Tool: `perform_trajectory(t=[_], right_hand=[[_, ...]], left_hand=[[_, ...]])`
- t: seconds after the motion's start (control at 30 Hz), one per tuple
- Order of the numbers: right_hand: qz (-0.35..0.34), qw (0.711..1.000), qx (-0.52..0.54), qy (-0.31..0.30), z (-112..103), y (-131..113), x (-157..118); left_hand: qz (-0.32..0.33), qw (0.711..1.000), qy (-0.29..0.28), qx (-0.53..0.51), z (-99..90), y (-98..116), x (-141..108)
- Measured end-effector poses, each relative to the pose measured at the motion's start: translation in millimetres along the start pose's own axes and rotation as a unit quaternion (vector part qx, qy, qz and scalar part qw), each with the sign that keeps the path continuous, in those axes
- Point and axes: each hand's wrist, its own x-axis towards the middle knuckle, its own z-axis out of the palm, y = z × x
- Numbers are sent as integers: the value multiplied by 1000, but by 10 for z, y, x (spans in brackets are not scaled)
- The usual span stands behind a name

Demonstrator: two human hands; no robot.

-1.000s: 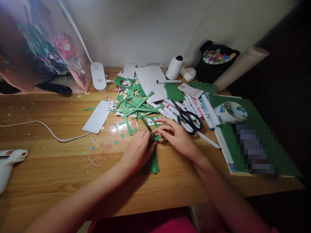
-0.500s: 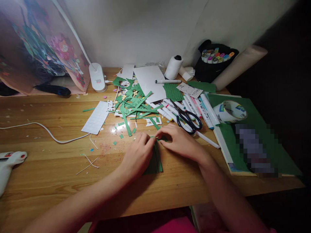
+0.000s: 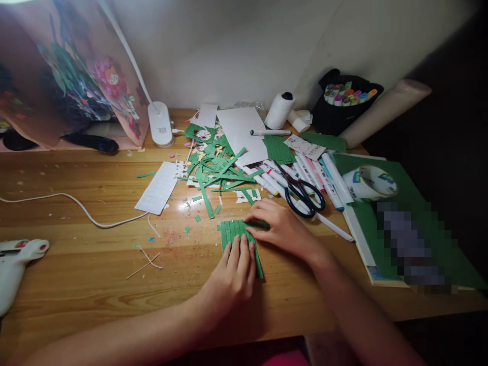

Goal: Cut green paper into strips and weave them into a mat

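Note:
A green paper piece [image 3: 231, 232], marked with lines or made of narrow strips, lies on the wooden table near its front. My left hand [image 3: 234, 272] rests on its lower part with fingers stretched out flat, hiding much of it. At the piece's upper right corner is my right hand [image 3: 282, 231], its thumb and index finger closed near the edge. A bit of green paper strip [image 3: 261, 223] shows between those fingers; whether it joins the piece cannot be made out.
Green paper scraps [image 3: 217, 168] and white paper [image 3: 244, 134] lie behind my hands. Black-handled scissors [image 3: 305, 195] rest on several markers [image 3: 310, 173]. A tape roll [image 3: 371, 183] sits on a green sheet [image 3: 412, 203] at right. At left are a glue gun [image 3: 19, 269] and a white cable [image 3: 84, 216].
My left hand has moved down from the top edge of the green paper piece and flattened onto it, uncovering its upper part. My right hand stays at the upper right corner. The view has shifted slightly.

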Motion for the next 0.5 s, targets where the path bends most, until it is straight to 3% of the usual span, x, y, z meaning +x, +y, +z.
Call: perform_trajectory(t=[0.5], right_hand=[[-10,1000,13,-10,-7,45,-18]], left_hand=[[-12,1000,15,-9,16,-1,-24]])
